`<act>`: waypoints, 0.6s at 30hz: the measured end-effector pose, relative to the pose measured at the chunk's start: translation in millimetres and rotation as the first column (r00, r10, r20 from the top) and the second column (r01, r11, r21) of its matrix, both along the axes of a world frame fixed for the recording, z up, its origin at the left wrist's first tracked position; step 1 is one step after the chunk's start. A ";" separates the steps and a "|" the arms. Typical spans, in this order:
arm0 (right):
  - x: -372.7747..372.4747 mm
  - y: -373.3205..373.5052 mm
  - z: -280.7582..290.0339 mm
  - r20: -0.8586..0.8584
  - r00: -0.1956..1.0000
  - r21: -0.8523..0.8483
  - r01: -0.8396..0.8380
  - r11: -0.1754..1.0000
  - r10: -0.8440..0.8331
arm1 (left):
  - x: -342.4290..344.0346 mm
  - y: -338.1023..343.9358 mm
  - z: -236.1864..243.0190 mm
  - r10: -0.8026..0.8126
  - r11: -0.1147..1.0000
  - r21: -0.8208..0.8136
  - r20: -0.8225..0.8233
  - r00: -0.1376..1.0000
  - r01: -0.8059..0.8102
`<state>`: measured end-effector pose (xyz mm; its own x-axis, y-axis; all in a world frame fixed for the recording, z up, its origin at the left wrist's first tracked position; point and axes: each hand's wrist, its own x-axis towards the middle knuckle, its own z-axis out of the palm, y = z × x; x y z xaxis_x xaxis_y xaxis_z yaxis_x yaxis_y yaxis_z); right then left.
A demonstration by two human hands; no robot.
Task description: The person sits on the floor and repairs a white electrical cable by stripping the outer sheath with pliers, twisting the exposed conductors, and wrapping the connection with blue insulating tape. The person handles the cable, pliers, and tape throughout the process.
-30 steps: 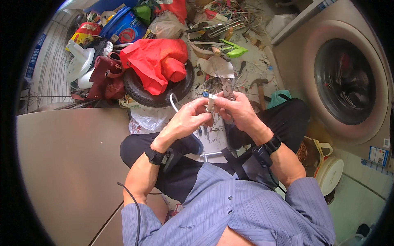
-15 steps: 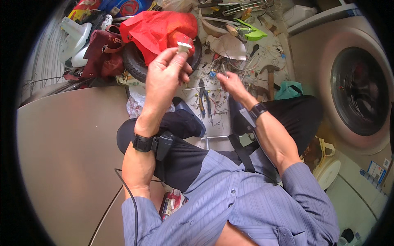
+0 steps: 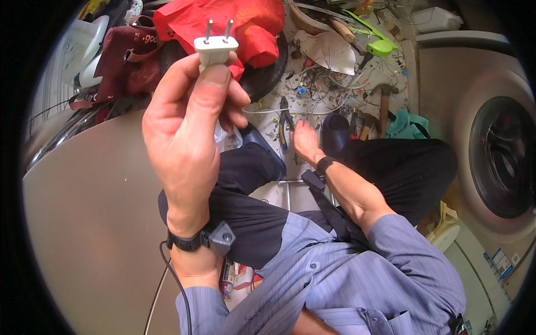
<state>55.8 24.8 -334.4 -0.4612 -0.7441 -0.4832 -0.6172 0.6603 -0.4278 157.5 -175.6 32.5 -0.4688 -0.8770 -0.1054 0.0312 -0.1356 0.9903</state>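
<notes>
My left hand [image 3: 187, 120] is raised close to the camera and holds a white two-pin plug [image 3: 215, 47] between thumb and fingers, its two metal pins pointing up. My right hand [image 3: 304, 139] reaches down to the floor between my legs, fingers resting among loose wires and small parts [image 3: 312, 100], beside black-handled pliers [image 3: 283, 131]. Whether the right hand grips anything I cannot tell. Both wrists wear black bands.
A red cloth [image 3: 245, 25] lies on a black tyre [image 3: 262, 72] ahead. A dark red bag [image 3: 125, 61] is at the left, a hammer [image 3: 384, 106] and a green tool [image 3: 379, 44] at the right. A washing machine door [image 3: 502, 156] stands far right, a large beige panel [image 3: 89, 223] at the left.
My left hand has lifted the white plug up toward the camera. My right hand has left the plug and dropped to the floor among the wires.
</notes>
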 end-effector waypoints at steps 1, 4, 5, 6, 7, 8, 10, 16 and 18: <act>5.8 -6.3 -4.0 0.047 0.998 0.069 0.044 0.997 -0.048 | 1.3 -0.8 1.2 -0.030 1.000 -0.003 0.005 1.000 0.030; 14.5 -22.9 -23.4 0.036 0.992 0.190 0.115 0.975 -0.124 | 1.8 -3.5 -0.1 -0.093 0.995 -0.031 0.031 0.995 0.094; 16.1 -26.3 -29.4 0.039 0.989 0.255 0.131 0.958 -0.145 | 1.1 -4.8 -1.3 -0.083 0.996 -0.026 0.039 0.996 0.084; 16.4 -27.4 -33.9 0.059 0.982 0.229 0.160 0.960 -0.178 | 0.5 -5.8 -1.6 -0.082 0.996 -0.022 0.053 0.995 0.083; 16.9 -24.8 -36.0 0.084 0.982 0.199 0.149 0.969 -0.168 | 0.2 -6.7 -1.2 -0.080 0.997 -0.017 0.066 0.995 0.082; 15.4 -22.7 -37.2 0.113 0.980 0.188 0.142 0.972 -0.165 | -0.4 -7.4 -0.8 -0.069 0.997 0.022 0.062 0.996 0.067; 11.1 -15.1 -33.2 0.167 0.961 0.099 0.207 0.973 -0.221 | -3.5 -9.2 -1.3 -0.076 0.997 0.014 0.032 0.997 0.076; -33.8 -10.8 21.3 0.254 0.949 0.103 -0.218 0.970 0.186 | -9.9 -14.5 -0.2 -0.084 0.996 -0.021 -0.023 0.996 0.083; -55.6 -20.3 55.6 0.331 0.879 0.215 -0.423 0.880 0.342 | -10.7 -14.1 1.4 -0.097 0.993 -0.064 0.005 0.995 0.097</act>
<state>0.1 4.5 -278.8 0.0148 -0.6536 -0.7567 -0.7289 0.5110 -0.4556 146.8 -189.8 33.8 -0.5518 -0.8324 -0.0511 0.0195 -0.0742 0.9971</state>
